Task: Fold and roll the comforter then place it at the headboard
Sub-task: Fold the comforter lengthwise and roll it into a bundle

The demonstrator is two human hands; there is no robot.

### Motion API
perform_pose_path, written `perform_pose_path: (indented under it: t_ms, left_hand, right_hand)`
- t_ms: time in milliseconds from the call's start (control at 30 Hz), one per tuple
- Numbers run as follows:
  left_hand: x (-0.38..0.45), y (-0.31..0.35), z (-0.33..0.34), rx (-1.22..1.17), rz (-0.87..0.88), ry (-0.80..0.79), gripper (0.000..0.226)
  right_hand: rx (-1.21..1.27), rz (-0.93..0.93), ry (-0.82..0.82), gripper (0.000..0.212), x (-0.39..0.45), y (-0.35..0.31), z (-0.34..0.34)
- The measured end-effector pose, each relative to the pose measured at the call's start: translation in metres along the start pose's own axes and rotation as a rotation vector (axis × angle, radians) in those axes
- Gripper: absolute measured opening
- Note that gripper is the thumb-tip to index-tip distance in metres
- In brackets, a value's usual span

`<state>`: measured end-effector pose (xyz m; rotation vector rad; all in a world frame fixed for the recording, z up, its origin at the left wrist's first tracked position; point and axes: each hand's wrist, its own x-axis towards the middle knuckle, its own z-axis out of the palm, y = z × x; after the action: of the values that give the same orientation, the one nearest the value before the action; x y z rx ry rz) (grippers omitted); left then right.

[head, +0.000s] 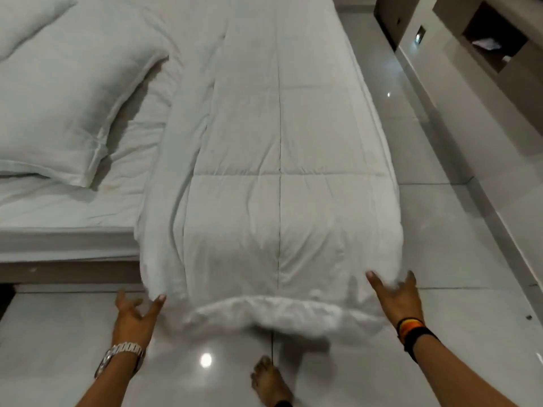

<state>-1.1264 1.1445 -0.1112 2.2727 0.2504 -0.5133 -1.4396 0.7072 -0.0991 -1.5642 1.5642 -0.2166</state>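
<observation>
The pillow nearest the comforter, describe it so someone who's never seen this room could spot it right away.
Start at the bed, where the folded comforter runs lengthwise along its right side. Left of it, on the wrinkled sheet, lies the pillow. It is white with a flat stitched border, and it is fully visible, unlike the second pillow cut off at the upper left.

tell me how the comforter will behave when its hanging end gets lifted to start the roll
The comforter is probably floppy: its end droops over the bed edge. It looks puffy, so likely light but bulky, and a roll may spring loose. Both open hands, left hand and right hand, seem needed.
</observation>
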Motion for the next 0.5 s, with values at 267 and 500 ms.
perform_pose_path:
  t_ms: [267,500]
  left_hand:
    - [0.032,-0.010,0.056,-0.232,-0.154,-0.046,0.114]
    - [0.062,-0.035,0.118,-0.540,-0.310,0.165,0.119]
  right_hand:
    - [0.101,0.144,0.033,0.140,0.017,0.016,0.078]
    - [0.448,0.585,0.106,0.148,0.030,0.067,0.146]
